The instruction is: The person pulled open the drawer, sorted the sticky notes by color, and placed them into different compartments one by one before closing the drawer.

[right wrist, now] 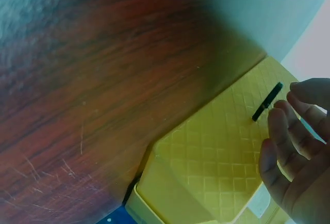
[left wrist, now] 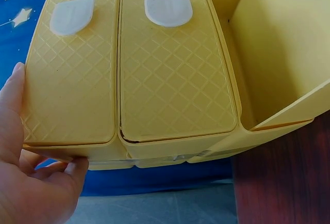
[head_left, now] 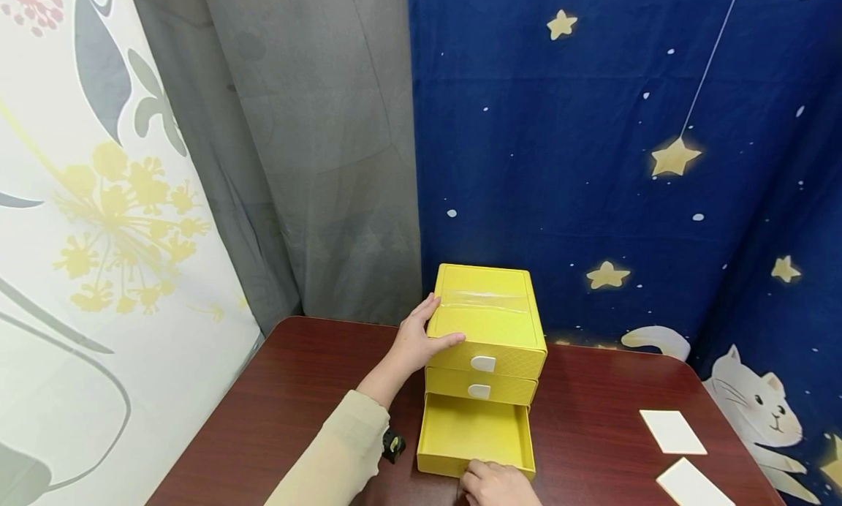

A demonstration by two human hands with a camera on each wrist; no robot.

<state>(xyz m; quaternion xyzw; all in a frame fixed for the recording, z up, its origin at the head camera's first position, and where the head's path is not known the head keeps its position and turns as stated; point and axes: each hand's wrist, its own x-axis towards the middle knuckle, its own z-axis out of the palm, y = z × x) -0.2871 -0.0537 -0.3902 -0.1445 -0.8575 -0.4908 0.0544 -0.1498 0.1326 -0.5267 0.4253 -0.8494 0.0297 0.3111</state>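
A yellow three-drawer storage box (head_left: 490, 318) stands on the table, clear tape across its top. My left hand (head_left: 411, 345) holds its upper left front corner; in the left wrist view the thumb lies along the top and bent fingers (left wrist: 76, 175) touch the side. The top two drawers are closed, each with a white tab (left wrist: 168, 9). The bottom drawer (head_left: 429, 462) is pulled out, its visible interior bare. At that drawer's front edge is my right hand (head_left: 498, 484), fingers loosely bent beside a dark narrow strip (right wrist: 267, 101); contact is hard to tell.
Two white cards (head_left: 673, 431) lie on the dark red table (head_left: 592, 433) at the right. A small black object (head_left: 392, 445) shows beside the left sleeve. Behind the table hang a grey curtain (head_left: 329, 162) and a blue starry one (head_left: 526, 162).
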